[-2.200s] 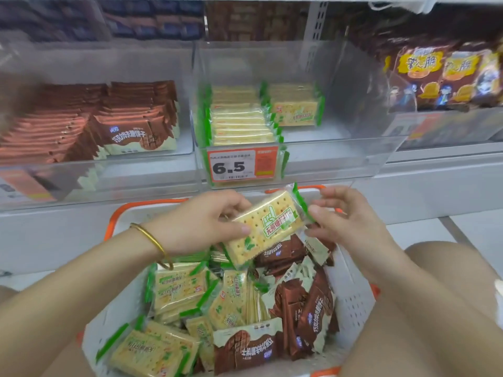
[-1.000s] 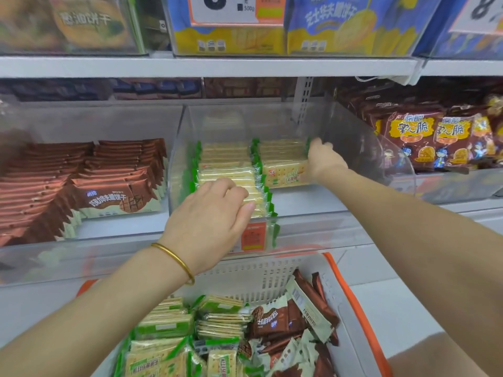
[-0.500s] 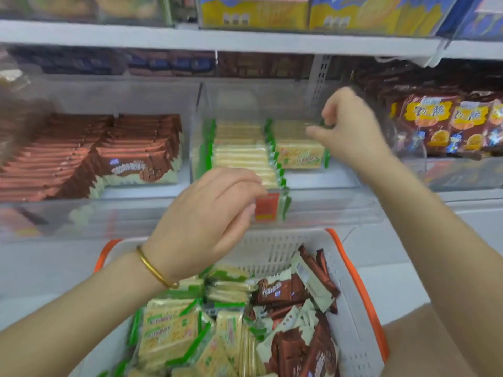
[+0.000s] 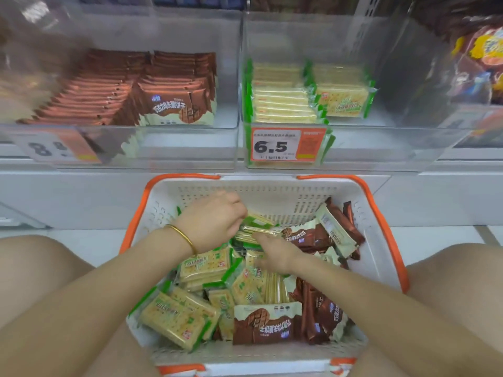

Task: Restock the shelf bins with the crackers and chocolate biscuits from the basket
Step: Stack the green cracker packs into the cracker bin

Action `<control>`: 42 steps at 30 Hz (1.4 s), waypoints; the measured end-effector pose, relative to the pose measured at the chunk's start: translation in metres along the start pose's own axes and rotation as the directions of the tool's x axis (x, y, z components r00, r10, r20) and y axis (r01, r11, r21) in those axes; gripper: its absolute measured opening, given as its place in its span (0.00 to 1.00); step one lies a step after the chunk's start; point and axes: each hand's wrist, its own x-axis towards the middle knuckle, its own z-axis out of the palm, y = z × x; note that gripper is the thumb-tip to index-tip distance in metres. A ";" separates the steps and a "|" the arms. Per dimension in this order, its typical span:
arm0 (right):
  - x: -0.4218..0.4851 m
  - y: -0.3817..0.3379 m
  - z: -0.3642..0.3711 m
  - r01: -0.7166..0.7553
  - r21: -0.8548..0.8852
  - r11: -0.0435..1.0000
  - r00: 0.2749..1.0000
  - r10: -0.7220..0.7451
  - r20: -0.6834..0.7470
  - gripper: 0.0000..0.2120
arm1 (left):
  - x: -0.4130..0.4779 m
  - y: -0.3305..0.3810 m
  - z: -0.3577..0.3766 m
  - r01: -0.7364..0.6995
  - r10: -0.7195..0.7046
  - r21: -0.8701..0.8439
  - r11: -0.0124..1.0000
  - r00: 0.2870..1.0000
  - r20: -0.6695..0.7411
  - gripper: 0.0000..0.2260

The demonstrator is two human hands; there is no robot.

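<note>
A person crouched at a shop shelf reaches with both hands into a white basket [image 4: 381, 213] with orange handles, seen from the camera on their head. The left hand [image 4: 215, 219], a gold bangle [image 4: 182, 236] at its wrist, is at the far end of the basket with its fingers curled down over a green-edged cracker pack [image 4: 257, 220]. The right hand [image 4: 275, 250] lies just beside it near the basket's middle, fingers stretched almost straight and their tips touching the same small heap of packs. Just beyond the basket, a clear cracker bin [image 4: 353, 148] with a 6.5 price tag [image 4: 275, 145] holds one long row of crackers and a shorter second one, with bare floor beside them. Beyond the basket's left corner, the chocolate biscuit bin [image 4: 190, 148] is stocked in two rows but has room at the front. The job looks partly done at best: loose crackers [image 4: 177, 317] crowd the basket's near and left side, chocolate biscuits [image 4: 264, 325] its right side and near edge, so many more trips to both bins seem to lie ahead.
</note>
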 end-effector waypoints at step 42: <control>-0.105 0.075 -0.291 -0.079 0.350 0.933 0.472 0.344 -0.812 0.15 | 0.116 0.044 -0.111 0.081 -0.069 0.033 0.996 0.960 -0.273 0.20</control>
